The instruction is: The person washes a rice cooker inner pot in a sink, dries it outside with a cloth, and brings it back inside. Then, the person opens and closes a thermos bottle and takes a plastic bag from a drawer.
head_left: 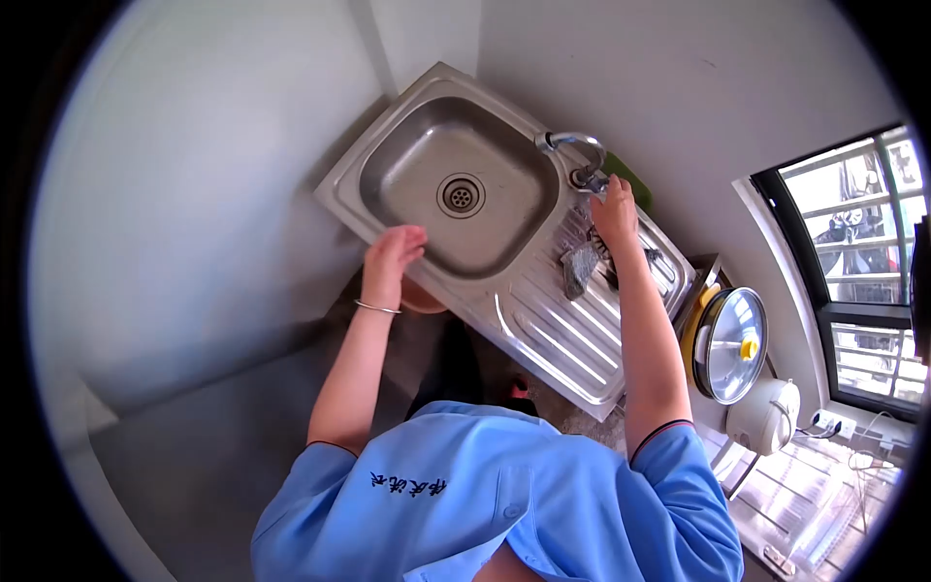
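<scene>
faucet (580, 139) is at the far right corner of the basin (514, 209), spout arching left so its outlet sits by the basin's right edge. right hand (617, 206) is at the faucet base, fingers over the handle area. from here i can't tell if they close on it or just rest there. left hand (393, 257) is open and empty, over the near left rim.

no water visible in the basin, drain (461, 196) uncovered.

risks as i see them: outlet is close to the basin edge, so a hard or sudden flow could splash onto the drainboard (558, 339). a wet handle could let the fingers slip. grey pad (580, 270) lies on the drainboard just left of the right forearm, with a dark item partly hidden beside it; a low elbow sweep could drag either.

further out, right: lidded pan (734, 344) stands tilted on edge beyond the drainboard; a bump might tip it. rice cooker (763, 417) and power strip (834, 423) sit past that, so stray spray there is the bad case, though unlikely.
</scene>
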The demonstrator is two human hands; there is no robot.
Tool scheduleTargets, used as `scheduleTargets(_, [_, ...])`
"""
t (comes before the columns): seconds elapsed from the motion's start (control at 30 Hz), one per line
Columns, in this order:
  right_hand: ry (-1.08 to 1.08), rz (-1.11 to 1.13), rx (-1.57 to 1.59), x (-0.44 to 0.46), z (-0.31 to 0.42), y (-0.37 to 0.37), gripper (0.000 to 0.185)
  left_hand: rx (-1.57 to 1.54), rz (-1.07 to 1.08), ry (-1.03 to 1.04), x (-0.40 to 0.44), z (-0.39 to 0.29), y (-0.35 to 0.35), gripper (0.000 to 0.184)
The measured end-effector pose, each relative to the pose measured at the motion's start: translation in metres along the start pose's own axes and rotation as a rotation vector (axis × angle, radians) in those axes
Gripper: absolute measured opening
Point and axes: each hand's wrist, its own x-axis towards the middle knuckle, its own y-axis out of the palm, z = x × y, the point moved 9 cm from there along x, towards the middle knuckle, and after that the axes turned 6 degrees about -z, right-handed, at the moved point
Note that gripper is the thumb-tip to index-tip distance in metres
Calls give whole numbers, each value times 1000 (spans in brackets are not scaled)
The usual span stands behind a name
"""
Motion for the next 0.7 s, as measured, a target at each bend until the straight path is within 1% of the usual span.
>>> scheduleTargets(0.07, [204, 70, -30, 5, -6, 6, 40, -74, -27, -40, 44, -5, -13, 27])
scheduleTargets(0.1, [182, -61, -48, 1, -1, 5, 33, -77, -55, -60, 62, -4, -24, 28])
scheduleTargets(0.13, [204, -43, -54, 3, 0, 6, 33, -62, -53, -85, 80, -10, -30, 28])
scheduleTargets(0.2, [123, -103, -66, 17, 10, -11, 30, -90, -33, -135, 112, -18, -27, 31])
scheduleTargets(0.23, [167, -75, -69, 13, 11, -7, 27, -114, -55, -175, 120, -8, -32, 31])
scheduleTargets(0.3, [189, -39, -85, 8, 7, 2, 27, -110, -77, -216, 133, 13, -30, 31])
scheduleTargets(0.37, [207, -20, -86, 13, 9, -3, 26, -107, -96, -239, 142, 17, -16, 30])
scheduleTargets(0.43, [213, -29, -68, 8, 6, 3, 25, -117, -68, -314, 148, 34, 0, 31])
scheduleTargets(0.53, [219, -42, -51, 6, 5, 6, 24, -105, -28, -363, 153, 59, 26, 30])
scheduleTargets(0.7, [230, 13, -95, 7, 9, 8, 24, -33, 8, -383, 161, 80, 78, 29])
